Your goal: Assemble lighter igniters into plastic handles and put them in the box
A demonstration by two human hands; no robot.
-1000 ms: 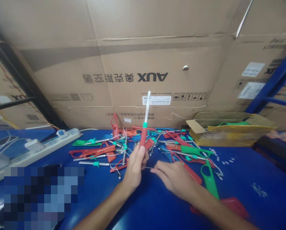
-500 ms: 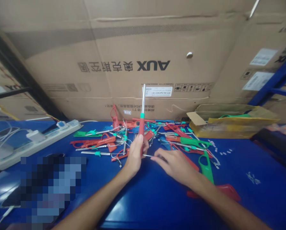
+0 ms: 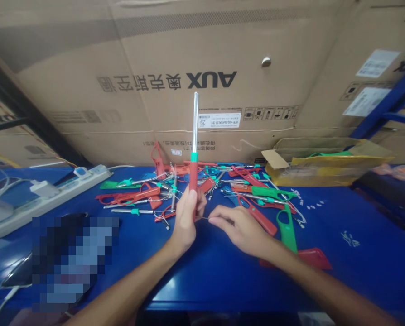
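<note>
Upright in my left hand [image 3: 185, 219] is a red long-necked lighter [image 3: 193, 175] with a green collar and a silver metal tube pointing up. The fingers wrap around its red handle. My right hand [image 3: 238, 226] pinches the end of a thin wire-like strand [image 3: 203, 218] that reaches to the bottom of the handle. Whether the strand is a wire or a thin rod cannot be made out. Behind both hands lies a pile of lighter parts: red shells [image 3: 131, 195], a green shell [image 3: 287, 228] and metal tubes [image 3: 134, 211] with white leads.
A cardboard box [image 3: 328, 174] with yellow tape stands at the back right, near small white pieces [image 3: 350, 239]. On the left are a white power strip [image 3: 73, 188] and a dark phone [image 3: 19, 269] on a cable. Large cartons [image 3: 148, 113] wall off the back.
The camera view has tilted slightly down and shifted. The lighter stays in my left hand, a little more upright in view. My right hand still pinches the thin strand, slightly closer to the handle.
</note>
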